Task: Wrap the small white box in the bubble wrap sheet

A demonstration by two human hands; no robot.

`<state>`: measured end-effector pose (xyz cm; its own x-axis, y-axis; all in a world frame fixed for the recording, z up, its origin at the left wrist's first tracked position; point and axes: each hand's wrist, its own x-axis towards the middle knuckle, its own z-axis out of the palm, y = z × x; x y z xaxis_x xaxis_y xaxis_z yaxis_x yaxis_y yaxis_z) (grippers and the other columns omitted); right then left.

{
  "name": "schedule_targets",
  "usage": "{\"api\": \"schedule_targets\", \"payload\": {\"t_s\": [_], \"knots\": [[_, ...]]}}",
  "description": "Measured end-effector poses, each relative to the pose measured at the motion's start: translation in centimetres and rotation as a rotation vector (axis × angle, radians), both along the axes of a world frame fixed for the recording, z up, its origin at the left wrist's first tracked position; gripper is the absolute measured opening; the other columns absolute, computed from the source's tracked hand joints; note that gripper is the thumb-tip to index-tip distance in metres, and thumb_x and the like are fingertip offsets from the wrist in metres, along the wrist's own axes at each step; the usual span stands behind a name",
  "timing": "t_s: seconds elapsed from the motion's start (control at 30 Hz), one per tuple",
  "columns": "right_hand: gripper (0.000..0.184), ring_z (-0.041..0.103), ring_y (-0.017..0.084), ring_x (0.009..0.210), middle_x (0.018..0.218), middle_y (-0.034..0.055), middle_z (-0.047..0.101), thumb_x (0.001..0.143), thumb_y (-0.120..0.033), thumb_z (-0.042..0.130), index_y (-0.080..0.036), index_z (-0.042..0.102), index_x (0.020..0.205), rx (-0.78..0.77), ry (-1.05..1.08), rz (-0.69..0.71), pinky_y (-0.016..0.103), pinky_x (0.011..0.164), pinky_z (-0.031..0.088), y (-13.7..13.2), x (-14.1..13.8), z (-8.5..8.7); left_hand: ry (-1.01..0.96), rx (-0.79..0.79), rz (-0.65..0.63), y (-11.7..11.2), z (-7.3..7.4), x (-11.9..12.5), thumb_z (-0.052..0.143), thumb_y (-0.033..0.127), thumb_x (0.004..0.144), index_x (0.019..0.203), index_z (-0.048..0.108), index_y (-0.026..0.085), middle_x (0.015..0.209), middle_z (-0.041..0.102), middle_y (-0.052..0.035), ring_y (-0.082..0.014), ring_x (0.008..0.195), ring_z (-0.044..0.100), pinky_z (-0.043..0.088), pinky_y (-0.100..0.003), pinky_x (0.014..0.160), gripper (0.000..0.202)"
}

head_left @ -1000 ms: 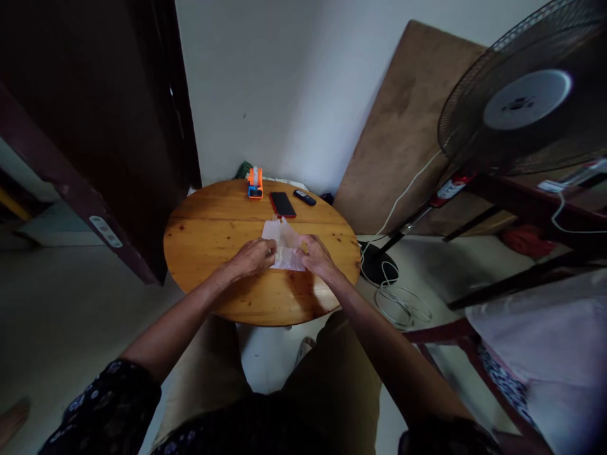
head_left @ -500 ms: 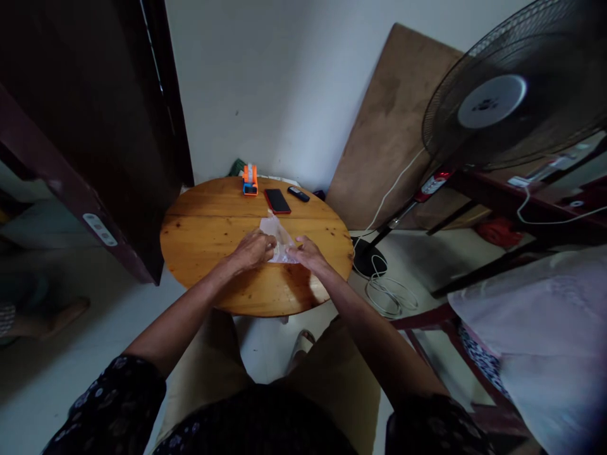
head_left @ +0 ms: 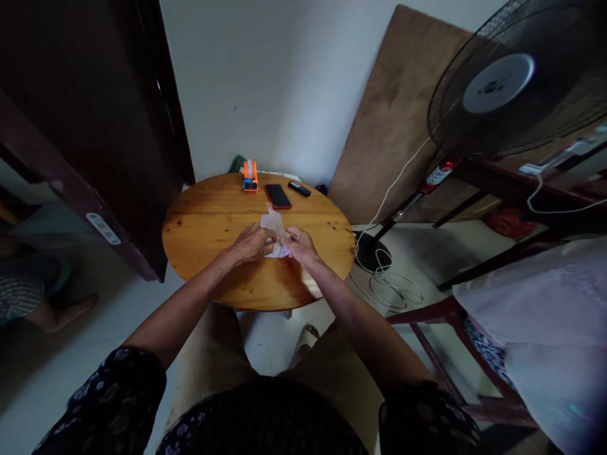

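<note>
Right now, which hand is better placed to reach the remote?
Right hand, likely: the remote lies beyond it, right of the bag; the left hand would have to cross the bag and phone.

Looks like a lived-in room of a home rather than a workplace. Shown by a small round wooden desk set near a plain white wall, with a phone and a remote lying at its far edge; by a standing fan close on the right, white cable looped on the pale floor; by a dark wooden door on the left and a brown board leaned against the wall. Possibly bedding, the pale cloth at lower right, though too blurred to tell.
</note>
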<state>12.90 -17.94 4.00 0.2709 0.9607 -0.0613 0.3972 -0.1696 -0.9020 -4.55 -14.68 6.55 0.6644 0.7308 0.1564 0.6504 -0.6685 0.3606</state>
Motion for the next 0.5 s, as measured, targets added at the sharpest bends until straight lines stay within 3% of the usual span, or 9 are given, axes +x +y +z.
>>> {"api": "schedule_targets", "payload": {"t_s": [0.2, 0.37, 0.5], "knots": [[0.041, 0.055, 0.012, 0.058, 0.074, -0.0033, 0.059, 0.077, -0.030, 0.063, -0.016, 0.064, 0.115, 0.042, 0.063, -0.054, 0.020, 0.048, 0.044, 0.5, -1.2, -0.1, -0.079, -0.076, -0.039, 0.4, 0.0, -0.1, 0.055, 0.024, 0.083, 0.112, 0.076, 0.026, 0.091, 0.073, -0.0030, -0.0194, 0.084, 0.062, 0.047, -0.027, 0.078, 0.036], [0.046, 0.060, 0.015, 0.067, 0.076, -0.0011, 0.063, 0.079, -0.031, 0.058, -0.013, 0.064, 0.121, 0.115, -0.075, -0.036, 0.023, 0.059, 0.050, 1.0, -1.4, -0.7, -0.118, -0.147, -0.048, 0.4, 0.1, -0.2, 0.054, 0.021, 0.081, 0.109, 0.076, 0.023, 0.081, 0.072, -0.0005, -0.0151, 0.071, 0.059, 0.044, -0.023, 0.070, 0.036], [0.046, 0.063, 0.018, 0.076, 0.081, 0.0024, 0.066, 0.082, -0.029, 0.053, -0.013, 0.063, 0.125, 0.154, -0.215, 0.020, 0.027, 0.069, 0.053, 1.6, -1.2, -0.6, -0.201, -0.165, -0.056, 0.5, -0.5, 0.0, 0.055, 0.021, 0.082, 0.105, 0.076, 0.020, 0.083, 0.072, -0.0013, -0.0148, 0.072, 0.060, 0.044, -0.024, 0.071, 0.032]]}}
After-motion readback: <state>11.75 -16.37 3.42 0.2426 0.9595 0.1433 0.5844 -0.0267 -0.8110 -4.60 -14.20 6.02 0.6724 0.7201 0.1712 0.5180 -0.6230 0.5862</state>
